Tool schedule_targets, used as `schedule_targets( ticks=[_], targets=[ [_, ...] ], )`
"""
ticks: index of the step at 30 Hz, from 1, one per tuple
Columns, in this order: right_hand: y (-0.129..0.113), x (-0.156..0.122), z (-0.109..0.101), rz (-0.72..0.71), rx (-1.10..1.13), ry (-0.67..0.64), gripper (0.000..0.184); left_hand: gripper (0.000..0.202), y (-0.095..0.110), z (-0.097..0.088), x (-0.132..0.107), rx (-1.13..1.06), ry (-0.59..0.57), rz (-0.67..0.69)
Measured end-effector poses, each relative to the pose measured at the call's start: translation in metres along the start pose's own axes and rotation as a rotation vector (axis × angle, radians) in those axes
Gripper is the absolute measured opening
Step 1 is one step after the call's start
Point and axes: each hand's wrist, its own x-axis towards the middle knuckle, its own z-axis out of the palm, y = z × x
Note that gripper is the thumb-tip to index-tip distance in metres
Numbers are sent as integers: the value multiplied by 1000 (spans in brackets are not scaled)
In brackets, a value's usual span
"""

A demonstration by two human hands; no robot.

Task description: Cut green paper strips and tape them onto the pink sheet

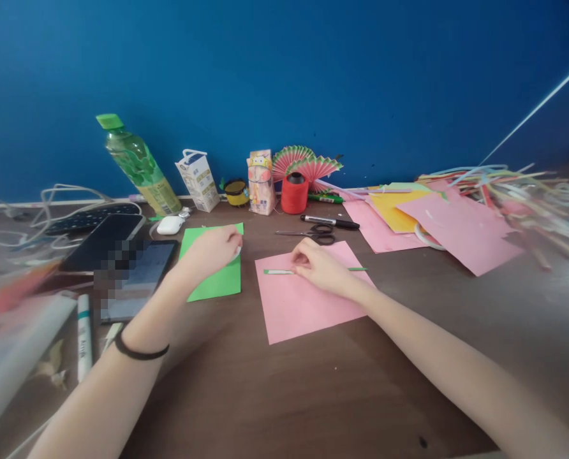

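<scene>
My right hand [319, 264] rests on a pink paper sheet [308, 306] in the middle of the brown table, fingers curled and pressing on a thin green paper strip [279, 271] that lies across the sheet's top. My left hand [212, 248] is over a green paper sheet [216, 280], fingers closed round a small whitish object that I cannot make out. A black band circles my left wrist.
Scissors [319, 234] and a black marker [330, 222] lie behind the pink sheet. A red thread spool [295, 193], paper fans, cartons and a green bottle [138, 164] stand by the blue wall. Pink and yellow sheets and paper strips pile at right. Tablets [136, 274], cables and pens at left.
</scene>
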Motion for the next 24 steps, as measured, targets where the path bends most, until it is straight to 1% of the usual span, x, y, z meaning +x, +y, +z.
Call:
schedule_targets(
  ticks=[1, 3, 6, 9, 11, 13, 14, 16, 18, 20, 21, 22, 24],
  targets=[
    [0, 0, 0, -28, -25, -7, 11, 26, -3, -2, 1, 49, 12, -39],
    [-2, 0, -1, -65, -86, -8, 13, 29, -8, -2, 2, 112, -22, -69],
    [-3, 0, -1, -95, -149, 8, 17, 22, -14, 6, 6, 182, -59, -21],
    [-1, 0, 0, -111, -177, 48, 17, 12, -18, 11, 8, 147, -65, 6],
    [0, 0, 1, -127, -171, 111, 18, 7, -16, 9, 7, 46, -19, -20],
    [-1, 0, 1, -154, -149, 204, 18, 8, -9, 4, 4, -117, 82, -51],
    [-2, 0, 1, -173, -137, 258, 18, 8, -4, 2, 2, -232, 131, -44],
    [-7, 0, 0, -221, -109, 355, 17, 10, 8, -2, -3, -437, 230, 4],
    [-13, -1, -2, -272, -59, 415, 17, 11, 19, -2, -8, -608, 253, 117],
    [-20, -3, -3, -304, -1, 451, 19, 11, 29, 1, -12, -731, 186, 244],
    [-23, -3, -3, -308, 20, 467, 22, 11, 33, 3, -14, -781, 128, 285],
    [-26, -4, -3, -310, 34, 485, 25, 11, 37, 6, -16, -828, 67, 307],
    [-31, -5, -4, -312, 41, 512, 30, 12, 43, 11, -19, -921, -21, 343]
  ],
)
